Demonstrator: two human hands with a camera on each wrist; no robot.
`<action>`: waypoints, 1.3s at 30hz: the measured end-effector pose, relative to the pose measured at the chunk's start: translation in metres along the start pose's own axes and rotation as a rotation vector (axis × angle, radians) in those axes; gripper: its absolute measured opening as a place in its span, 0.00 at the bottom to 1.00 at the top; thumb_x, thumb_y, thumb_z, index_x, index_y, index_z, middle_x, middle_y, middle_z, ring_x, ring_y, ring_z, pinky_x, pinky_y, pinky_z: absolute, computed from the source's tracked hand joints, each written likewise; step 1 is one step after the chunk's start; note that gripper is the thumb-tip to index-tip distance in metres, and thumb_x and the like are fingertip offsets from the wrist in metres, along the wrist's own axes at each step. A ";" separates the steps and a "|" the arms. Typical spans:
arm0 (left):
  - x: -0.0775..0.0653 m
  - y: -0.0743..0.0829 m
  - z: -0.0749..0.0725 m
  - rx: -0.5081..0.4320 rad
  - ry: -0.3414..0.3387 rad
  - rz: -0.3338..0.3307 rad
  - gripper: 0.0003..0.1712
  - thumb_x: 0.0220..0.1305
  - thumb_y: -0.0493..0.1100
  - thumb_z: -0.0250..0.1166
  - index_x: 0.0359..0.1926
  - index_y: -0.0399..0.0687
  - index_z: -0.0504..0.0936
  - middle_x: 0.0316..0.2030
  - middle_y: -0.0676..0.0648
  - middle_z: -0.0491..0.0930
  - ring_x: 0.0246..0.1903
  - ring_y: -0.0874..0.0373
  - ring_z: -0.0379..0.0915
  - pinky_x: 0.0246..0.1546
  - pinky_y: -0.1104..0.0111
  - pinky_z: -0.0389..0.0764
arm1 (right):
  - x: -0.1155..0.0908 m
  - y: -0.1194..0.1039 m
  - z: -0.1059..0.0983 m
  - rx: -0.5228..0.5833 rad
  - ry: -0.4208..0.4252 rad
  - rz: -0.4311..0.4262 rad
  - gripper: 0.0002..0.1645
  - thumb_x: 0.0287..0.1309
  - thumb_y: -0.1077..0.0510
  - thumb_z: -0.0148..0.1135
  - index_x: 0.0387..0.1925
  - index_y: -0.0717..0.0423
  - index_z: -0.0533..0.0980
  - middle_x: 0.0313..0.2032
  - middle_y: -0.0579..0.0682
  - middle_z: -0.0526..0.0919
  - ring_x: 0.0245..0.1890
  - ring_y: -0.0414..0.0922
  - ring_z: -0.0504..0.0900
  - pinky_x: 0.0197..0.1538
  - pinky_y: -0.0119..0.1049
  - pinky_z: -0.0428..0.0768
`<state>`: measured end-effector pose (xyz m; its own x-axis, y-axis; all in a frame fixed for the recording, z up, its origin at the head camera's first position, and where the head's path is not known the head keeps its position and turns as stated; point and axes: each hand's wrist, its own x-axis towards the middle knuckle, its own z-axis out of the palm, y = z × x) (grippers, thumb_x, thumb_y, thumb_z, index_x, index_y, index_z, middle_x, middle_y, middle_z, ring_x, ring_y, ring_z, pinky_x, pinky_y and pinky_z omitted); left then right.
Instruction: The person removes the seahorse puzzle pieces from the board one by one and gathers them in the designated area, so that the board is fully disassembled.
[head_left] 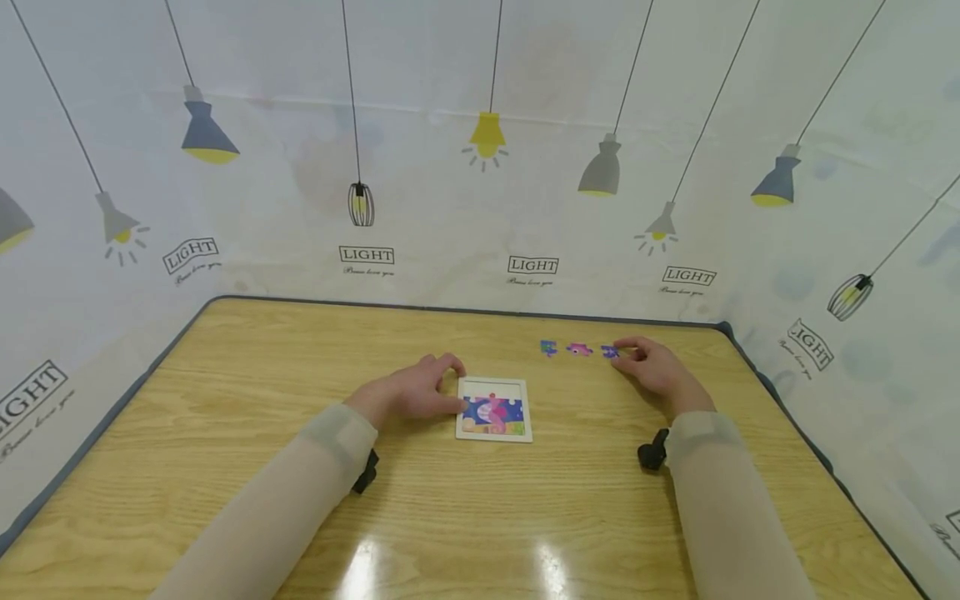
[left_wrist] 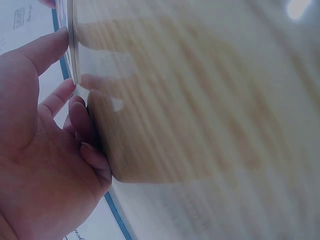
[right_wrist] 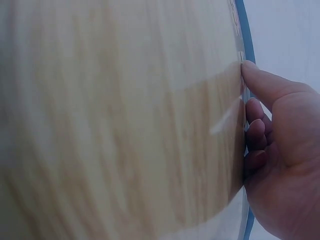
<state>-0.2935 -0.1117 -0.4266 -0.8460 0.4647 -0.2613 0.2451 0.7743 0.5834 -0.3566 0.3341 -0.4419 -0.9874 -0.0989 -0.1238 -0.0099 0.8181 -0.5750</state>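
Note:
A square white-framed jigsaw board lies on the table in front of me. Its lower part is filled with a pink and blue picture; the upper strip shows white. My left hand holds the board's left side, thumb on the lower edge and index finger at the top corner. In the left wrist view the board appears edge-on beside the thumb. Farther back on the right, my right hand pinches a blue-purple jigsaw piece at table level. In the right wrist view that piece is mostly hidden by the fingers.
Left of the held piece lie a pink jigsaw piece and a blue-green jigsaw piece, in a row. The wooden table has a dark edge band. A lamp-patterned backdrop rises behind and at both sides.

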 end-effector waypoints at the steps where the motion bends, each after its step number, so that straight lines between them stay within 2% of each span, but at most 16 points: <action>1: 0.000 0.000 0.000 0.000 0.001 0.001 0.31 0.76 0.63 0.66 0.72 0.61 0.69 0.54 0.42 0.71 0.53 0.47 0.71 0.64 0.49 0.74 | 0.000 -0.001 0.000 -0.003 0.000 -0.003 0.33 0.81 0.43 0.61 0.77 0.54 0.72 0.61 0.64 0.75 0.57 0.59 0.73 0.66 0.59 0.70; 10: 0.001 -0.001 0.001 -0.006 0.004 -0.008 0.31 0.76 0.62 0.66 0.72 0.62 0.69 0.55 0.42 0.71 0.54 0.46 0.71 0.64 0.49 0.73 | 0.001 -0.001 0.001 -0.017 0.009 -0.026 0.32 0.81 0.45 0.62 0.76 0.56 0.73 0.57 0.63 0.76 0.54 0.59 0.73 0.63 0.57 0.70; 17: 0.001 -0.002 0.001 -0.004 0.000 -0.009 0.30 0.76 0.62 0.67 0.71 0.62 0.69 0.55 0.42 0.71 0.55 0.46 0.71 0.65 0.48 0.74 | 0.002 -0.001 0.002 -0.036 0.010 -0.018 0.32 0.82 0.45 0.61 0.77 0.56 0.72 0.60 0.65 0.78 0.57 0.60 0.75 0.69 0.63 0.71; 29: 0.001 -0.001 0.000 0.002 -0.005 -0.009 0.31 0.76 0.62 0.66 0.71 0.61 0.69 0.54 0.43 0.71 0.53 0.47 0.72 0.62 0.50 0.73 | 0.001 -0.002 0.001 -0.036 0.000 -0.012 0.33 0.83 0.45 0.59 0.78 0.56 0.70 0.63 0.67 0.77 0.61 0.62 0.75 0.75 0.65 0.67; 36: 0.002 -0.002 0.001 0.009 -0.006 -0.014 0.30 0.76 0.63 0.66 0.71 0.62 0.69 0.54 0.43 0.71 0.53 0.47 0.72 0.61 0.51 0.74 | 0.003 -0.001 0.003 -0.016 0.004 -0.011 0.33 0.83 0.46 0.60 0.78 0.57 0.70 0.58 0.63 0.76 0.56 0.59 0.73 0.69 0.61 0.69; 39: 0.008 -0.005 0.003 0.003 0.000 -0.028 0.31 0.75 0.63 0.67 0.71 0.64 0.69 0.54 0.43 0.71 0.53 0.47 0.72 0.61 0.50 0.74 | 0.002 -0.002 0.003 -0.021 0.008 -0.017 0.33 0.82 0.46 0.60 0.78 0.58 0.70 0.57 0.63 0.77 0.55 0.59 0.73 0.68 0.60 0.70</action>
<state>-0.2999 -0.1112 -0.4338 -0.8527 0.4426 -0.2775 0.2224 0.7882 0.5738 -0.3585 0.3306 -0.4438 -0.9883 -0.1081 -0.1076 -0.0296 0.8281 -0.5598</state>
